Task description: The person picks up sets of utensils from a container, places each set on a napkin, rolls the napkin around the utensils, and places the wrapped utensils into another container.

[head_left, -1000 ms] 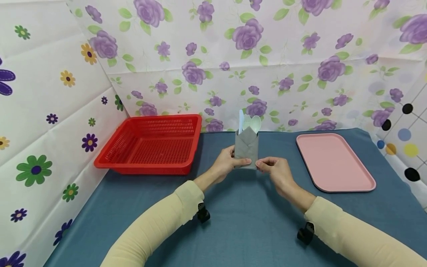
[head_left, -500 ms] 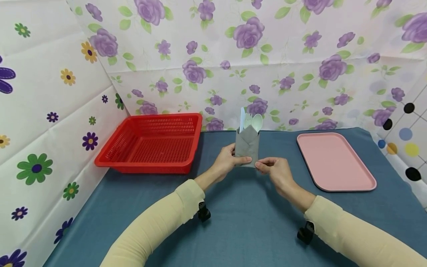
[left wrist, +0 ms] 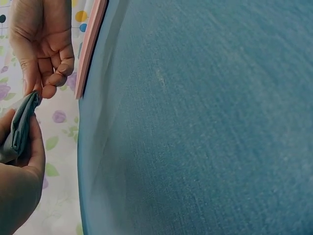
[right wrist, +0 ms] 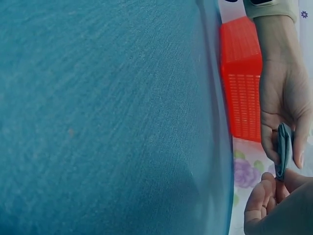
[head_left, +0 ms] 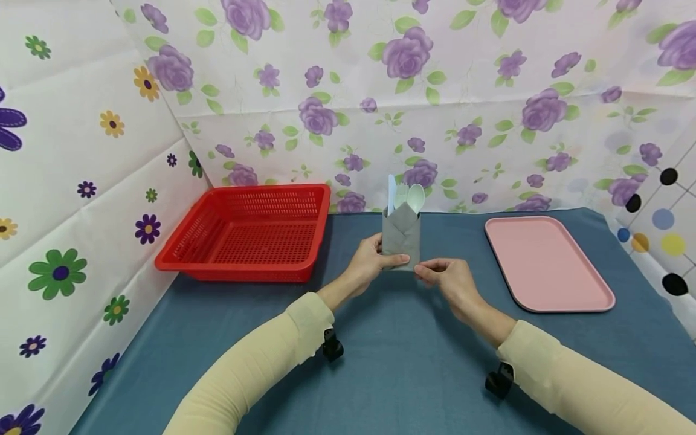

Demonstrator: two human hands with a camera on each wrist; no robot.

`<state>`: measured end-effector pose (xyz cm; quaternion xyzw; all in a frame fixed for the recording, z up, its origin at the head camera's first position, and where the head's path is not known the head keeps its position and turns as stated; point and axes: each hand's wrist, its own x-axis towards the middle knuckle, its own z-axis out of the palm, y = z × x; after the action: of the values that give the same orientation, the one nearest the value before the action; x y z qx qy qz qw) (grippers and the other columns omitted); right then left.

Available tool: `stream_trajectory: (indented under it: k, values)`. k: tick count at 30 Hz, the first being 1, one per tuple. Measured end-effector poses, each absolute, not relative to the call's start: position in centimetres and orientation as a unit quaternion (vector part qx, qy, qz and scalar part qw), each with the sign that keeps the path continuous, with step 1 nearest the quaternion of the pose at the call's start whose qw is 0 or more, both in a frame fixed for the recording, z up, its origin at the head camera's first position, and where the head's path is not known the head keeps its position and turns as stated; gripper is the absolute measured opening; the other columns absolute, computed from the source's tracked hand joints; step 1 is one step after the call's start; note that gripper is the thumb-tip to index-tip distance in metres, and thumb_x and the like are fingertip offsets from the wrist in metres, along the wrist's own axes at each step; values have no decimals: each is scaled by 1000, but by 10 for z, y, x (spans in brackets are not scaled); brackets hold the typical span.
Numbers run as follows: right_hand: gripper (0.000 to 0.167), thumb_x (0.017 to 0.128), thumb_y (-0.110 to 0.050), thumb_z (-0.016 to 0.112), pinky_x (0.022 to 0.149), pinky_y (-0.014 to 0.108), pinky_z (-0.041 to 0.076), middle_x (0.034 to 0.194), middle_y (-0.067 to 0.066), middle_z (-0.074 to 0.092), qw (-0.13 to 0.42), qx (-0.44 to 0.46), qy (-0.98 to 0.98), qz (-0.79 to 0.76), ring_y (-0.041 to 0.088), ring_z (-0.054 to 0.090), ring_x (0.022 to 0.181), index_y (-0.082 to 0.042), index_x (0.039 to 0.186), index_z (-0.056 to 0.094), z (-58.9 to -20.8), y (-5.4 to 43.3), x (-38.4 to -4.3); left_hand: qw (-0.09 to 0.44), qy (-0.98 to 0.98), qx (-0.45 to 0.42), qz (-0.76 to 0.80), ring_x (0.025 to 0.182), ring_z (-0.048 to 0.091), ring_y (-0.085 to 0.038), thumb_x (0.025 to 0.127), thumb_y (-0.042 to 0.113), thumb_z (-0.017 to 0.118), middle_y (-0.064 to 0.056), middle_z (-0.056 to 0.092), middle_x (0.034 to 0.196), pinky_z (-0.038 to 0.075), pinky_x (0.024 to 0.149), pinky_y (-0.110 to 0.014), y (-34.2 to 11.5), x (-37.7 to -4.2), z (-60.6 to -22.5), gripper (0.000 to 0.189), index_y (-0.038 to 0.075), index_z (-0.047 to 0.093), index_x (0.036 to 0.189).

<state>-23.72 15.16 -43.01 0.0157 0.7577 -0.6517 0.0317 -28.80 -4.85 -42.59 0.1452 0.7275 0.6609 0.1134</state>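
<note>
A grey napkin folded into a pouch is held upright above the far middle of the table. Out of its top stick a pale blue knife, a pale green fork and a pale green spoon. My left hand grips the pouch low on its left side, thumb across the front. At the lower right corner, my right hand pinches the napkin between thumb and index finger. The left wrist view shows the folded layers of the pouch's bottom edge between both hands.
A red plastic basket with perforated walls stands at the back left. On the right lies a pink tray. Blue cloth covers the table, and a flowered sheet hangs behind it.
The pouch and its cutlery have shifted very slightly to the left, with both hands moving along. Each hand keeps the same hold on the napkin.
</note>
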Motion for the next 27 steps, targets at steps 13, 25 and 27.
stream_trajectory:
  k: [13,25,27]
  values:
    - [21,101,-8,69,79,40,57,87,9,72,29,-6,759,-650,28,68,84,11,110,71,-430,152,-239,127,719,149,667,108,66,-20,95,10,78,-13,68,128,55,91,-33,-49,-286,-425,50,3,58,140]
    - [32,102,-19,71,73,36,58,94,4,72,-18,28,749,-661,20,68,87,5,122,70,-427,145,-237,120,719,144,669,108,66,-18,94,10,79,-13,68,130,55,92,-34,-47,-288,-427,52,4,59,141]
    - [31,101,-18,72,72,37,59,89,1,72,-20,34,743,-668,20,69,84,6,120,70,-426,143,-237,120,719,144,669,108,65,-18,94,10,79,-12,68,130,54,93,-34,-47,-287,-428,52,4,59,141]
